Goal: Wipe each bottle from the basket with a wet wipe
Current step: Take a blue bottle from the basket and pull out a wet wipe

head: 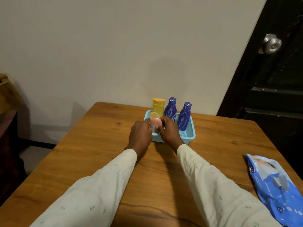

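Note:
A light blue plastic basket [188,134] stands at the far middle of the wooden table. Inside it stand a yellow bottle [158,105] and two dark blue bottles [170,108] [184,117]. A round amber-capped bottle [154,114] shows just behind my hands. My left hand [141,133] and my right hand [168,131] both grip a pale pink bottle [155,125] at the basket's front left corner. The lower part of the pink bottle is hidden by my fingers. No wet wipe is seen in either hand.
A blue pack of wet wipes [277,185] lies at the table's right edge. A black door with a metal knob [271,44] stands at the right. A brown box [6,92] sits on dark furniture at the left. A pale wall rises behind the table.

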